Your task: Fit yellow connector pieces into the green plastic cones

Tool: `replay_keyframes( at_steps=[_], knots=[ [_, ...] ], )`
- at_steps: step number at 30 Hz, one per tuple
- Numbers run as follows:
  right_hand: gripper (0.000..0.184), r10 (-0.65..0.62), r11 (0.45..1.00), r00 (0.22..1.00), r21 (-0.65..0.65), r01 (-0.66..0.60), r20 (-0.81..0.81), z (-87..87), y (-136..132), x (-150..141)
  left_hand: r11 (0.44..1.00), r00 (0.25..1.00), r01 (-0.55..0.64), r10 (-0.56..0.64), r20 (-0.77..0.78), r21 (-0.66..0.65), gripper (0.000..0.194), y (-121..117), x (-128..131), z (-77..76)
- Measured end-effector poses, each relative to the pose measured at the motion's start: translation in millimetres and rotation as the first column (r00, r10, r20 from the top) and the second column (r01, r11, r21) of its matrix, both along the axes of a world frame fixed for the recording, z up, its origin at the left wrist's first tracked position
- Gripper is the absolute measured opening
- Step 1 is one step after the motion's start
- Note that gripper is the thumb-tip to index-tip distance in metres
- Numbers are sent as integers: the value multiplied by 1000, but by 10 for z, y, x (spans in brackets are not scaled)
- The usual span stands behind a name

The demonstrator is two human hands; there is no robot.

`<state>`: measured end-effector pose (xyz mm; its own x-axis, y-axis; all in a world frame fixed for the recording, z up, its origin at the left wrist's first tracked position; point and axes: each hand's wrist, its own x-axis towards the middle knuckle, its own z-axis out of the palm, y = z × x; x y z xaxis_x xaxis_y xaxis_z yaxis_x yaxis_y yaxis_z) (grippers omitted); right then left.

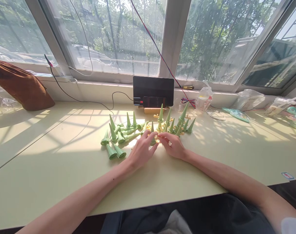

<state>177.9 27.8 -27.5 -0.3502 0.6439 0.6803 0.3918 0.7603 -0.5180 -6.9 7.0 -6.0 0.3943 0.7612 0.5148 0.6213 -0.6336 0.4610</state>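
A green plastic cone-shaped spike (152, 128) stands point up between my two hands. The fingers of my left hand (143, 150) close round its lower part from the left. My right hand (173, 147) meets it from the other side, its thumb and fingertips pinched together near the spike's base. A small yellowish bit shows beside those fingertips, but whether it is in the pinch is unclear. Several loose green spikes (113, 134) stand or lie left of my left hand. Behind my right hand, a group of green spikes (182, 116) stands upright, some with yellow crosspieces.
Small yellow parts (148, 127) lie behind my hands. A dark tablet (153, 86) and a phone (154, 102) lean on a stand (153, 110) at the sill. A brown drawstring bag (21, 86) stands far left. Plastic bags (204, 97) and a coiled white cable (215, 115) lie right.
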Motion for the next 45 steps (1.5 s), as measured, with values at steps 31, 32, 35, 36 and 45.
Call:
replay_keyframes(
  at_steps=[31,32,35,36,45],
  knots=[
    [20,-40,997,999,-59,42,27,-4,36,8,1000,1000,-5,5,14,16,37,-9,22,-11],
    [22,-42,997,999,-61,44,34,2,34,8,1000,1000,-5,5,15,14,37,-11,24,-11],
    [27,-40,997,998,-66,43,47,13,29,10,1000,1000,-2,2,5,1,37,-18,23,-11],
    [30,-37,997,998,-69,41,50,16,28,10,1000,1000,2,-2,3,-1,37,-20,23,-12],
    [37,-30,996,997,-81,36,66,31,24,3,1000,1000,12,-12,8,7,38,-21,22,-14]
  ],
)
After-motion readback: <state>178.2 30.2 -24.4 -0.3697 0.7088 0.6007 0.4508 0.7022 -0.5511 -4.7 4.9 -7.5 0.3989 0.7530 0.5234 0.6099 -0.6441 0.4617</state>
